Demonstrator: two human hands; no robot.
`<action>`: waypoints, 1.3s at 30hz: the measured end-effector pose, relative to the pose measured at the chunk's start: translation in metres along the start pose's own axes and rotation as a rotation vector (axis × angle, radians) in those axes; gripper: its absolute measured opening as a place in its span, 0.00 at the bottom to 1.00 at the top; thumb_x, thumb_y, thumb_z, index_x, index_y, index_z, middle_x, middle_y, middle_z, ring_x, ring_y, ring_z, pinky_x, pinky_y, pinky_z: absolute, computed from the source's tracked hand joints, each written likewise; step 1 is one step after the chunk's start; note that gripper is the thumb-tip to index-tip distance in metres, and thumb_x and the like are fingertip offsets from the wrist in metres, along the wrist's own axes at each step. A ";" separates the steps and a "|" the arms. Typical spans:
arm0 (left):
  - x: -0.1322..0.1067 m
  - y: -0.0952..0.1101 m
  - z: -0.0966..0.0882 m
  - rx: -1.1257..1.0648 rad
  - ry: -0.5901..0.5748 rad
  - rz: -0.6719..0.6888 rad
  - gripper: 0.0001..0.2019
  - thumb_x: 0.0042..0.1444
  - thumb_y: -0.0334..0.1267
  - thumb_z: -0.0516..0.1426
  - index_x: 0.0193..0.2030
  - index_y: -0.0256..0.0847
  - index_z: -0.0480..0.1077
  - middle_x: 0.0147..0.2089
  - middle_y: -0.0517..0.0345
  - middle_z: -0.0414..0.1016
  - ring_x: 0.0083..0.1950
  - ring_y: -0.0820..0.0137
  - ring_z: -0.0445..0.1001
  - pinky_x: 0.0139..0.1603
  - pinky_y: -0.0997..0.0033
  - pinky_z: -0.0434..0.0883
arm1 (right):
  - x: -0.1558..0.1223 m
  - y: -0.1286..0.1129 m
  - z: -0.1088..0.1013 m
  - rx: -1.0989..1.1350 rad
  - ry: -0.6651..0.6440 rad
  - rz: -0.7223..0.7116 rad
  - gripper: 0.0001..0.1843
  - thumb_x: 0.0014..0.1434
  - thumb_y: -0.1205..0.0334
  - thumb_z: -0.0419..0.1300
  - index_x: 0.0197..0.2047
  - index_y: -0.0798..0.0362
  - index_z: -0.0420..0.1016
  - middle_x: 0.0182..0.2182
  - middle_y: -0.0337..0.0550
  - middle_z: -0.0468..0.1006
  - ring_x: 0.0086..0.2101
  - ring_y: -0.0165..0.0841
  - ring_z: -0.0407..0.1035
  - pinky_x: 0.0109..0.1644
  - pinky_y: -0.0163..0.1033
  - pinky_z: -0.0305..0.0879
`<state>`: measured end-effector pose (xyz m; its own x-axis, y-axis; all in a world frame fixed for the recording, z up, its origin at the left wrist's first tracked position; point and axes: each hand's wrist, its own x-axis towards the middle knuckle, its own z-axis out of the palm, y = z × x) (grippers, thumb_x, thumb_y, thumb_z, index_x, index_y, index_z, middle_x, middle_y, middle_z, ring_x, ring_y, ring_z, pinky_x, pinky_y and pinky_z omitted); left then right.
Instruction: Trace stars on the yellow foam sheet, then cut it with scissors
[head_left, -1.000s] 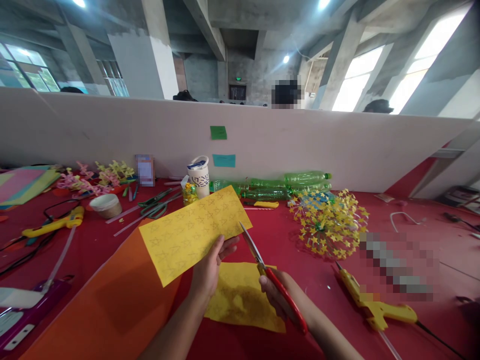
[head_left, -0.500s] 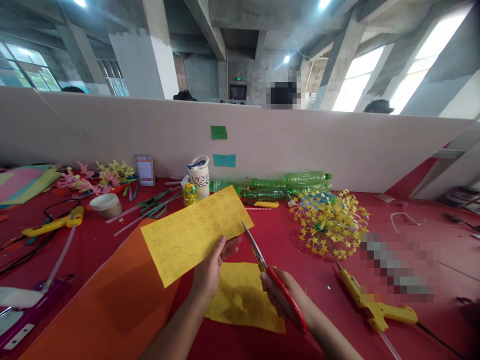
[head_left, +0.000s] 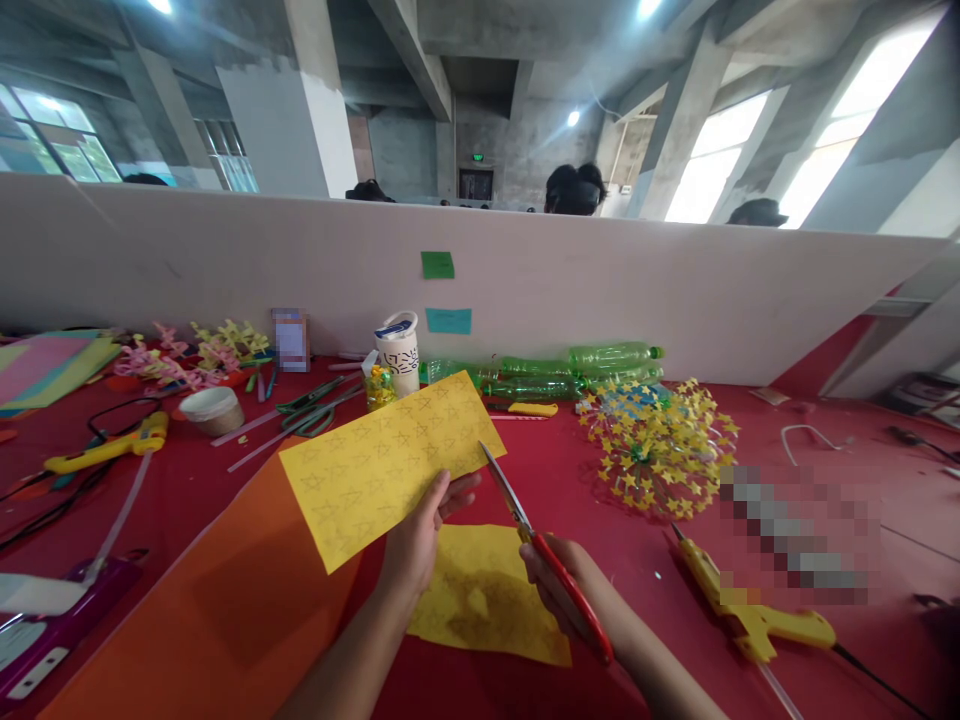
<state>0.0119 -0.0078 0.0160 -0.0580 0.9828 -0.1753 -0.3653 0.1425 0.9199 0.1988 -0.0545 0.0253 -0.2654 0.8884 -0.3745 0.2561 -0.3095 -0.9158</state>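
My left hand pinches a yellow paper sheet by its lower right part, thumb on the near face. Rows of small stars are drawn across that sheet, which is held tilted above the table. Closed around the red handles of a pair of scissors, my right hand points the blades up and left. The blade tips touch or overlap the sheet's right edge; which one, I cannot tell. Below both hands lies a second yellow sheet with faint marks, and an orange sheet spreads out at the left.
A yellow glue gun lies at right, another glue gun at left. Behind stand a gold-star decoration, green plastic bottles and a white cup. A low white partition closes off the red table's back.
Almost nothing has moved. The yellow sheet and the scissors have shifted very slightly left; both hands keep the same hold.
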 end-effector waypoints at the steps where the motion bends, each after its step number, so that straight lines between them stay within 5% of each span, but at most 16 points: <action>1: 0.000 0.001 0.000 0.002 -0.001 -0.008 0.20 0.54 0.48 0.56 0.49 0.38 0.71 0.44 0.50 0.76 0.44 0.61 0.74 0.50 0.65 0.63 | 0.000 0.000 0.000 -0.001 -0.002 -0.001 0.24 0.53 0.39 0.50 0.26 0.54 0.56 0.15 0.29 0.54 0.14 0.19 0.48 0.15 0.27 0.43; 13: -0.001 -0.005 0.000 0.127 -0.097 -0.016 0.18 0.55 0.50 0.53 0.43 0.41 0.75 0.43 0.53 0.77 0.41 0.62 0.74 0.47 0.67 0.63 | 0.002 0.008 0.000 -0.059 0.014 -0.049 0.26 0.53 0.36 0.47 0.28 0.53 0.56 0.15 0.28 0.54 0.12 0.20 0.50 0.13 0.27 0.50; 39: -0.005 -0.007 0.003 0.142 -0.194 -0.058 0.18 0.57 0.50 0.52 0.44 0.39 0.74 0.46 0.54 0.75 0.48 0.61 0.70 0.49 0.68 0.63 | 0.004 0.006 0.003 0.082 0.050 0.001 0.24 0.53 0.37 0.47 0.26 0.53 0.56 0.12 0.27 0.52 0.09 0.20 0.47 0.09 0.26 0.47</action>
<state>0.0175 -0.0129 0.0113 0.1442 0.9746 -0.1712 -0.2279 0.2011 0.9527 0.1961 -0.0535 0.0177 -0.2175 0.9033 -0.3698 0.1791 -0.3355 -0.9249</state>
